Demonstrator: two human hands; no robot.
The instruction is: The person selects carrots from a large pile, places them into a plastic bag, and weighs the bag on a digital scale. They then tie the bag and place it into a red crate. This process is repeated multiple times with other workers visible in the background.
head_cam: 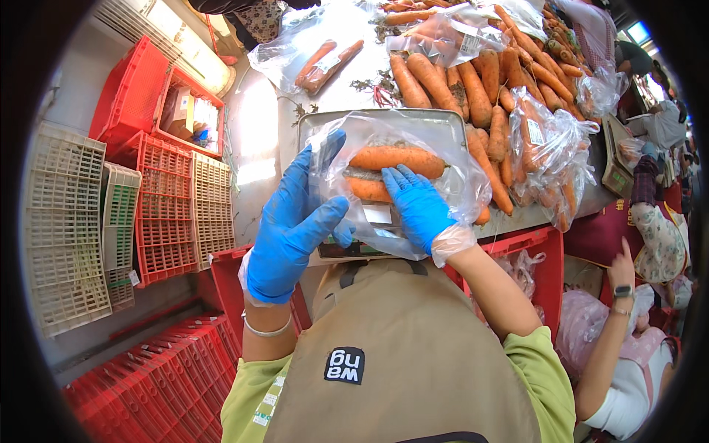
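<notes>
Two carrots point(396, 159) lie in a clear plastic bag point(462, 191) on the metal pan of a weighing scale point(437, 117). My left hand point(299, 221), in a blue glove, is at the bag's left side with thumb and fingers spread; whether it pinches the film I cannot tell. My right hand point(418, 205), gloved in blue too, rests its fingers against the lower carrot and the bag. A pale label point(376, 214) shows below the carrots. Part of the scale's front is hidden under the bag and the apron.
Loose carrots point(476, 91) and bagged carrots point(534, 138) are heaped at the right on the metal table point(260, 111). Another bag with carrots point(330, 63) lies beyond the scale. Red crates point(166, 210) stand at left, one red crate point(537, 271) below the table edge. Other people are at right.
</notes>
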